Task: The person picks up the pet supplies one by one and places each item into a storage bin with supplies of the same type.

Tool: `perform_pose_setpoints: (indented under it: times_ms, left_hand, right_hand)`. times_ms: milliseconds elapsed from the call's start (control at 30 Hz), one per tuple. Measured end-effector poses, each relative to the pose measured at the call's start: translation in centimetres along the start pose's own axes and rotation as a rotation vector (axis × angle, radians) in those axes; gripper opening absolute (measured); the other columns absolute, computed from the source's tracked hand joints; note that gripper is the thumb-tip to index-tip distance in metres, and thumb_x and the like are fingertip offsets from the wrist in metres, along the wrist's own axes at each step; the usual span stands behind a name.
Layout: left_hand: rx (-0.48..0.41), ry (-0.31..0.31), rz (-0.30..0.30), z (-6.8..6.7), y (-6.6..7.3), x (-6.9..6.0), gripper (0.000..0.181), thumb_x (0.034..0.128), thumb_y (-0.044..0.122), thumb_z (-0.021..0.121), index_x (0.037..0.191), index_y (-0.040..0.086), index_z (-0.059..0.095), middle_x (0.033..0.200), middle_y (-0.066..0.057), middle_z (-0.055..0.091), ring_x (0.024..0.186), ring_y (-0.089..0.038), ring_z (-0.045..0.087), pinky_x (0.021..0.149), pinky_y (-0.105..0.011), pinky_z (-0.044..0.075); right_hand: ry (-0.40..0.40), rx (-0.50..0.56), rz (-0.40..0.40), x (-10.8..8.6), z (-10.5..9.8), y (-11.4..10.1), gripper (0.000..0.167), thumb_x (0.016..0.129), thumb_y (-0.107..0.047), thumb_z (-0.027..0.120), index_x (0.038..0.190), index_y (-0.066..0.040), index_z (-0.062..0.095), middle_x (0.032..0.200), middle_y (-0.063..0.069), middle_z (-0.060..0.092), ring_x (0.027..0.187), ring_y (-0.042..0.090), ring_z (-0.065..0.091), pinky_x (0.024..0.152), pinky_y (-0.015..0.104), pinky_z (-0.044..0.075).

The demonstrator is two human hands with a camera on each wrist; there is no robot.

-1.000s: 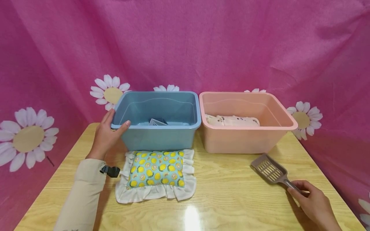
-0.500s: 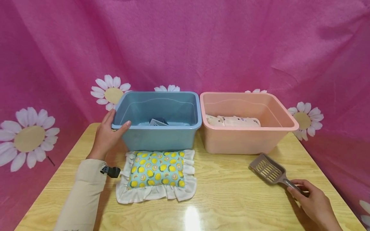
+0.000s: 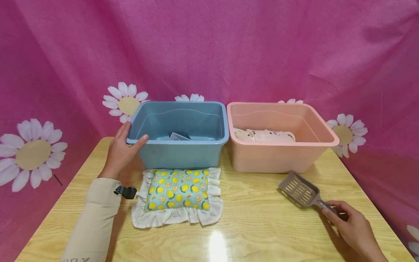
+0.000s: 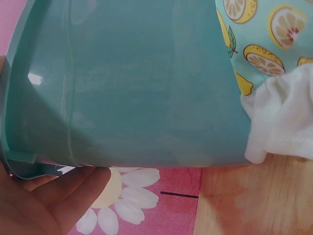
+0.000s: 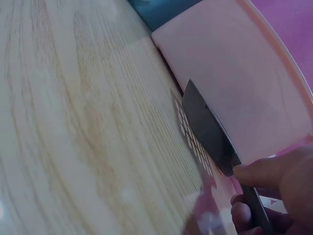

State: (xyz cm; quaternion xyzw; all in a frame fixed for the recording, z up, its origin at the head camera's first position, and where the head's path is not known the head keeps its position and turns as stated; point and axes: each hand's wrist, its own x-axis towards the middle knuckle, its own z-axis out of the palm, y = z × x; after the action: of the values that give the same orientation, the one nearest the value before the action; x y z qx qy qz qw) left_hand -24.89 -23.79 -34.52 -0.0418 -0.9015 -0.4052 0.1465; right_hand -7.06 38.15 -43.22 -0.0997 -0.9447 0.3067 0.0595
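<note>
My left hand [image 3: 120,150] grips the front left corner of a blue plastic bin [image 3: 178,154], its thumb over the front rim and its fingers along the left side. In the left wrist view those fingers [image 4: 73,196] lie against the bin's outer wall. My right hand [image 3: 353,227] holds a brown slotted litter scoop [image 3: 300,189] by the handle, thumb on top. In the right wrist view the scoop [image 5: 208,127] is slightly above the table, its slotted shadow beside it. A small grey-and-dark object [image 3: 179,136], partly hidden, lies inside the blue bin.
A pink bin [image 3: 271,158] stands right of the blue one, holding a pale patterned cloth item [image 3: 264,136]. A lemon-print pillow [image 3: 178,191] with white ruffles lies before the blue bin. The wooden table [image 3: 252,222] meets a magenta flowered curtain [image 3: 209,47] behind.
The scoop has shifted a little to the left, with my right hand still holding its handle. My left hand stays on the bin's corner. The head view has tilted very slightly.
</note>
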Motion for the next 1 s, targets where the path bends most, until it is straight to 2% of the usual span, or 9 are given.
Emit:
perform_pose_setpoints:
  times_ms: [233,467,600,767,1000]
  left_hand:
    - [-0.018,-0.006,-0.004,-0.11,0.09,-0.12,0.089,0.0876,0.056,0.061,0.156,0.022,0.015,0.161,-0.005,0.016,0.138,-0.043,0.028,0.094,-0.068,0.039]
    - [-0.016,0.000,0.003,-0.11,0.19,-0.10,0.089,0.0879,0.055,0.060,0.156,0.021,0.014,0.161,-0.006,0.016,0.138,-0.043,0.028,0.095,-0.068,0.038]
    - [-0.019,0.000,0.002,-0.04,0.12,-0.03,0.089,0.0877,0.055,0.061,0.156,0.020,0.015,0.160,-0.006,0.016,0.138,-0.043,0.029,0.095,-0.068,0.038]
    - [-0.008,0.008,-0.004,-0.05,0.19,0.20,0.089,0.0876,0.057,0.060,0.156,0.021,0.015,0.161,-0.005,0.016,0.138,-0.043,0.028,0.096,-0.068,0.037]
    - [-0.007,-0.002,-0.015,-0.01,0.11,0.20,0.091,0.0869,0.058,0.060,0.156,0.020,0.014,0.161,-0.006,0.016,0.138,-0.043,0.028,0.095,-0.067,0.038]
  right_hand:
    - [0.023,0.026,-0.004,0.20,-0.06,-0.15,0.042,0.093,-0.042,0.061,0.121,-0.011,0.062,0.091,-0.001,0.066,0.066,0.005,0.053,0.053,0.022,0.042]
    - [0.039,0.088,-0.032,0.17,-0.24,-0.57,0.043,0.094,-0.037,0.063,0.123,-0.006,0.060,0.084,-0.004,0.063,0.053,0.013,0.054,0.045,0.027,0.046]
    - [0.080,0.085,-0.056,0.31,-0.35,-0.75,0.041,0.094,-0.036,0.063,0.121,-0.005,0.063,0.086,-0.003,0.063,0.062,0.007,0.053,0.050,0.023,0.045]
    - [0.127,0.071,-0.094,0.52,-0.22,-0.86,0.035,0.093,-0.033,0.065,0.116,-0.007,0.066,0.081,-0.003,0.061,0.066,0.003,0.049,0.051,0.020,0.041]
    - [0.131,0.093,-0.105,0.50,-0.39,-0.93,0.037,0.092,-0.031,0.067,0.118,-0.006,0.065,0.089,-0.016,0.062,0.068,0.001,0.052,0.054,0.017,0.044]
